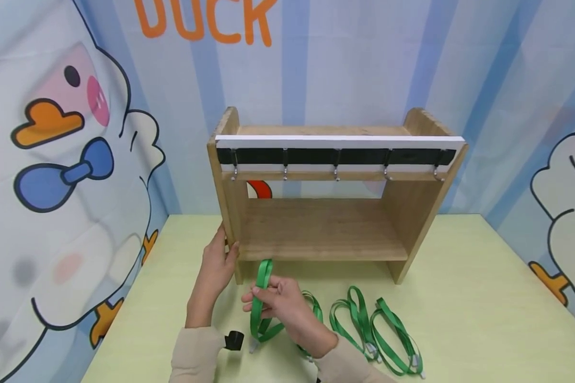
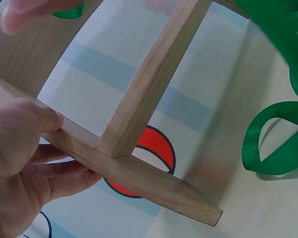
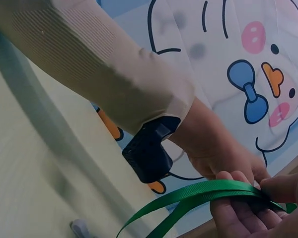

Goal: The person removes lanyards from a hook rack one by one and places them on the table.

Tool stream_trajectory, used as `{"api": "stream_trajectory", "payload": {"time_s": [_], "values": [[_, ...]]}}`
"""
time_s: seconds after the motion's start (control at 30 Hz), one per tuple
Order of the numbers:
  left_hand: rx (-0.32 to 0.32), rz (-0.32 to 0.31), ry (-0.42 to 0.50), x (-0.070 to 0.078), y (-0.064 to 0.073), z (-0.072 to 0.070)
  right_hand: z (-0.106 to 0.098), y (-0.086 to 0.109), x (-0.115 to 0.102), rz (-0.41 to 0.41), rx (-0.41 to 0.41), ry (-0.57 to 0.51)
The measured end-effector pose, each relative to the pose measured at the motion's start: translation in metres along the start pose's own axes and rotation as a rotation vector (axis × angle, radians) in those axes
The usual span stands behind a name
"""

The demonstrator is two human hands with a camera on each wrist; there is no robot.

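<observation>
A small wooden shelf (image 1: 316,229) stands upright on the table. My left hand (image 1: 215,271) grips its left side panel. In the left wrist view the thumb lies along one face of that panel (image 2: 154,191), with the fingers behind it. My right hand (image 1: 292,311) pinches a green lanyard (image 1: 256,316) between thumb and fingers, in front of the shelf's lower left corner. The lanyard's loop rises above the fingertips, and its lower end hangs near the tabletop. In the right wrist view the doubled green strap (image 3: 203,188) crosses the fingers (image 3: 233,218).
Several metal hooks (image 1: 337,173) line a black strip on the shelf's white front rail (image 1: 340,141). Other green lanyards lie on the table, one (image 1: 316,307) partly behind my right hand, others (image 1: 396,340) to its right. A printed duck curtain (image 1: 364,64) surrounds the table.
</observation>
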State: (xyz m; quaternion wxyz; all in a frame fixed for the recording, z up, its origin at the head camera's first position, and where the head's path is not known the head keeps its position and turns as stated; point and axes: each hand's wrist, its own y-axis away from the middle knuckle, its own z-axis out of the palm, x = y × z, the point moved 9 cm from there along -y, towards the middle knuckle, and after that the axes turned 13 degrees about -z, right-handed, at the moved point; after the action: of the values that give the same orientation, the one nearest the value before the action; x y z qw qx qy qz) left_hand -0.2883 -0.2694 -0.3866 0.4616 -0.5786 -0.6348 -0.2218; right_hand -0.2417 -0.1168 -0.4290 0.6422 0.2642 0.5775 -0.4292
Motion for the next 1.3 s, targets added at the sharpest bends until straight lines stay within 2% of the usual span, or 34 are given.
{"api": "stream_trajectory", "payload": {"time_s": [0.33, 0.8, 1.3], "values": [[-0.002, 0.0, 0.01, 0.001, -0.001, -0.001, -0.002, 0.002, 0.022, 0.067, 0.031, 0.008], [-0.017, -0.009, -0.003, 0.0, 0.0, 0.0, -0.016, 0.005, 0.053, 0.162, 0.121, 0.016], [-0.03, -0.002, -0.005, -0.002, -0.001, 0.001, -0.024, 0.003, 0.064, 0.177, 0.151, 0.021]]}}
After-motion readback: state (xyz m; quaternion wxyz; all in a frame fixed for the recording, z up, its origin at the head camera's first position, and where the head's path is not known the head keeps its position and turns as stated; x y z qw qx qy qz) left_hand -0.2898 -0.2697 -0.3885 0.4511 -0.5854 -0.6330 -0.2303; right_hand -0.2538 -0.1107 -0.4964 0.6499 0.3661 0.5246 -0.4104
